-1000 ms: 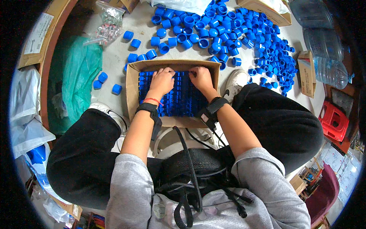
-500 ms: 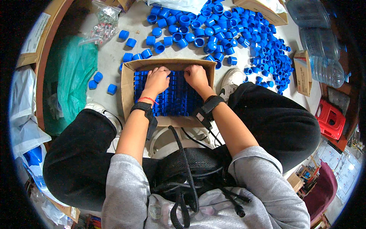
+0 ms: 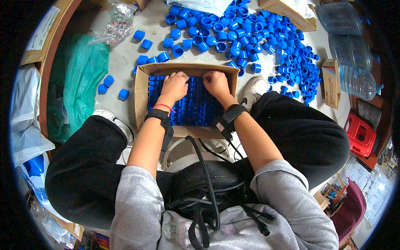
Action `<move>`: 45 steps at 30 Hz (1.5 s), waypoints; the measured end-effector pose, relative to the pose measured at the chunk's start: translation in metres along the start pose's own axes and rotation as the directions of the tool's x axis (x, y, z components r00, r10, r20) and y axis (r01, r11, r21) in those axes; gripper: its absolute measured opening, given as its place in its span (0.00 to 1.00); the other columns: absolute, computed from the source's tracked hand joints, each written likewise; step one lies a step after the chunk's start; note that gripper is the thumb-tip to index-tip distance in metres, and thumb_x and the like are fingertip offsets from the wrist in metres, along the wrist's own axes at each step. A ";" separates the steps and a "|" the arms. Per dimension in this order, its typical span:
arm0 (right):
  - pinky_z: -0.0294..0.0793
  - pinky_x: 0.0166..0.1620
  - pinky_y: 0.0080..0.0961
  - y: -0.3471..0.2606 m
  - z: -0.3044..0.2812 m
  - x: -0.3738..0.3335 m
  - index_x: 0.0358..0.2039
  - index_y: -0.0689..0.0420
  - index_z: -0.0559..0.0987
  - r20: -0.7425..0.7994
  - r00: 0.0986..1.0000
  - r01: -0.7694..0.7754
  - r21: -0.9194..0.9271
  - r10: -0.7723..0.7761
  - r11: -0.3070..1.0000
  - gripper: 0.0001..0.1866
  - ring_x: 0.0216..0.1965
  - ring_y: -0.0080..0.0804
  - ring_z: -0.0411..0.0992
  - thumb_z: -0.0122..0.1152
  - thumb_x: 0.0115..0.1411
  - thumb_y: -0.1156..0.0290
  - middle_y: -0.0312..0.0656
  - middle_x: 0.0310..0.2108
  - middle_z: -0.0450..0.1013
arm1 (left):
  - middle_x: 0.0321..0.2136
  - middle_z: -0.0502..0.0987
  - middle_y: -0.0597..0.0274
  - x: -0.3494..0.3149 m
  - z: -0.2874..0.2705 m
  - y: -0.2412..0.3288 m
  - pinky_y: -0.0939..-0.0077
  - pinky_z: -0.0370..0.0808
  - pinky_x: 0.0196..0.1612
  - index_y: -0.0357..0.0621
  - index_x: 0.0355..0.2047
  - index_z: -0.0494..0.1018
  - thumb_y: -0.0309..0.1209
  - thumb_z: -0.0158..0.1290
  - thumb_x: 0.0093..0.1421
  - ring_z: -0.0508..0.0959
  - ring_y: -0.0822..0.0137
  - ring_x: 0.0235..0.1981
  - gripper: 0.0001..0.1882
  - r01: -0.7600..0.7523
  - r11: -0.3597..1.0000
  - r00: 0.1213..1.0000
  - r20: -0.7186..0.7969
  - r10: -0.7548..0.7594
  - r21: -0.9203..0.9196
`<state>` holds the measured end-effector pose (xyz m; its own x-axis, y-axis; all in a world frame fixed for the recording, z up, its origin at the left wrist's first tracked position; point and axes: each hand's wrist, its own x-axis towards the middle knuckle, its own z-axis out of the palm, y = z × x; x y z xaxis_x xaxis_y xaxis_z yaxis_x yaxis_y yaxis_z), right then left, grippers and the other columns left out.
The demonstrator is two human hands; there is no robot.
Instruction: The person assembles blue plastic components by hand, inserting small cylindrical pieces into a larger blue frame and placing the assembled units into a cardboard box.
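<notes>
Pale floor (image 3: 156, 18); blue caps (image 3: 234, 51) lie toward one o'clock. At twelve, left hand (image 3: 174, 86) and right hand (image 3: 216, 83) seem busy among blue parts (image 3: 193, 102) inside the carton (image 3: 183, 68); whether grasping any, I can't tell. Next calls for delicate fingertips.

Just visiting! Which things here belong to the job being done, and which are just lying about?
Seemingly in the job:
cardboard box
rows of blue parts inside it
left hand and right hand, both in the box

Seemingly just lying about:
green plastic bag
red stool
clear bottles
loose blue caps, untouched, though they might belong
</notes>
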<state>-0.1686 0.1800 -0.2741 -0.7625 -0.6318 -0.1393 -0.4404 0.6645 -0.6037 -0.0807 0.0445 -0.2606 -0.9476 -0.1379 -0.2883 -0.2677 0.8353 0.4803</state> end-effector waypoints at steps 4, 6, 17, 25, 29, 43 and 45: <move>0.67 0.31 0.31 0.003 0.002 0.001 0.16 0.59 0.73 -0.019 1.000 -0.002 0.000 0.002 1.000 0.06 0.23 0.43 0.67 0.54 0.32 0.73 0.49 0.18 0.67 | 0.35 0.66 0.63 0.000 0.001 0.001 0.69 0.60 0.41 0.44 0.33 0.68 0.29 0.46 0.43 0.64 0.63 0.38 0.14 -0.004 1.000 1.000 0.008 0.004 0.002; 0.67 0.31 0.31 0.004 0.002 0.000 0.16 0.59 0.73 -0.002 1.000 -0.012 -0.001 0.012 1.000 0.06 0.23 0.43 0.67 0.54 0.32 0.73 0.49 0.18 0.67 | 0.35 0.66 0.63 -0.001 0.001 0.001 0.69 0.60 0.41 0.44 0.33 0.68 0.29 0.46 0.43 0.64 0.63 0.38 0.14 -0.008 1.000 1.000 0.009 0.008 0.013; 0.67 0.27 0.25 0.004 -0.002 0.000 0.17 0.58 0.75 -0.039 0.999 0.029 0.020 -0.028 0.999 0.07 0.19 0.37 0.68 0.52 0.33 0.73 0.47 0.16 0.68 | 0.32 0.67 0.65 0.001 0.005 0.000 0.70 0.59 0.39 0.44 0.30 0.69 0.29 0.47 0.42 0.64 0.65 0.37 0.12 -0.028 0.999 0.998 -0.056 0.029 0.028; 0.67 0.28 0.25 0.005 0.001 0.001 0.17 0.58 0.75 -0.034 0.999 -0.016 0.033 0.017 0.999 0.07 0.20 0.38 0.68 0.52 0.34 0.73 0.47 0.17 0.68 | 0.34 0.66 0.63 0.000 0.001 0.002 0.69 0.60 0.40 0.43 0.33 0.68 0.29 0.45 0.43 0.65 0.63 0.37 0.14 -0.027 0.999 1.000 -0.014 0.027 0.046; 0.67 0.27 0.25 0.003 0.004 0.001 0.17 0.58 0.75 -0.062 0.997 0.033 0.003 -0.033 0.999 0.06 0.20 0.39 0.68 0.53 0.34 0.73 0.47 0.17 0.68 | 0.34 0.66 0.63 -0.001 0.001 0.001 0.68 0.60 0.40 0.43 0.33 0.68 0.29 0.45 0.43 0.65 0.62 0.37 0.14 -0.023 0.998 1.000 -0.001 0.023 0.057; 0.67 0.28 0.27 0.000 0.003 -0.001 0.18 0.58 0.75 -0.068 0.998 0.020 0.008 -0.019 1.000 0.06 0.21 0.40 0.68 0.53 0.37 0.72 0.47 0.18 0.68 | 0.34 0.66 0.64 0.000 0.001 0.007 0.67 0.58 0.40 0.46 0.33 0.68 0.29 0.45 0.42 0.64 0.64 0.38 0.14 -0.002 0.993 1.000 0.020 0.000 0.117; 0.67 0.29 0.27 0.000 0.003 -0.002 0.19 0.58 0.75 -0.066 0.998 0.017 0.019 -0.015 1.000 0.06 0.22 0.40 0.68 0.53 0.37 0.72 0.47 0.18 0.68 | 0.32 0.67 0.63 -0.001 0.002 0.006 0.65 0.57 0.40 0.47 0.31 0.69 0.30 0.46 0.42 0.64 0.65 0.37 0.12 -0.018 0.998 0.998 -0.056 0.021 0.061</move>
<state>-0.1659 0.1800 -0.2767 -0.7852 -0.6143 -0.0781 -0.4439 0.6463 -0.6207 -0.0813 0.0511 -0.2595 -0.9613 -0.1499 -0.2312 -0.2398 0.8684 0.4340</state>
